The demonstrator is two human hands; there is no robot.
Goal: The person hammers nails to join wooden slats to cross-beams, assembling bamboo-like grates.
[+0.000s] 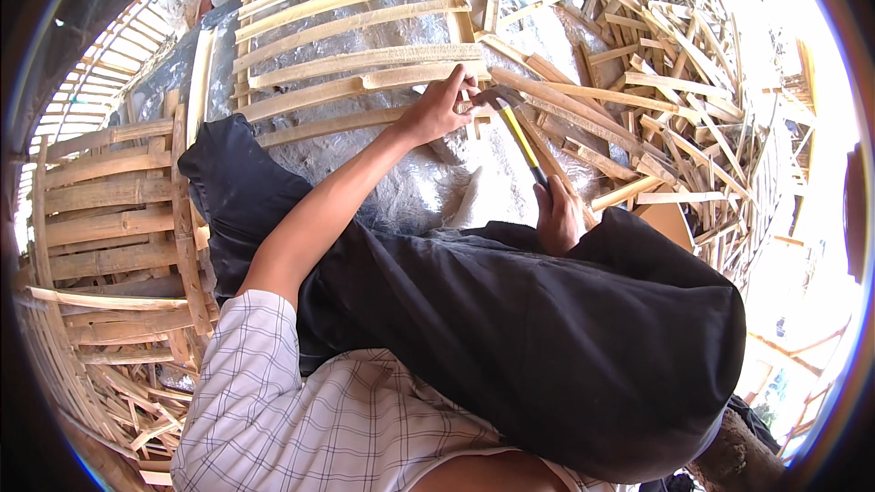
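My right hand (558,219) is wrapped round the black grip of a hammer (519,135) with a yellow handle. The hammer's dark metal head is up at the fingertips of my left hand (439,111). My left hand's fingers are bent and pinched together over the right end of a slat; whatever they hold there is too small to make out. Under and beyond that hand lies a slatted frame (355,7) of pale bamboo or wooden strips, set across uprights at its two sides. My left forearm reaches over my leg in black trousers.
Loose split strips (652,100) lie in a big heap at the right. To my left rests a slatted panel (109,219), with more offcuts (137,410) below it. A grey sheet (410,173) covers the ground. A log (734,456) lies at lower right.
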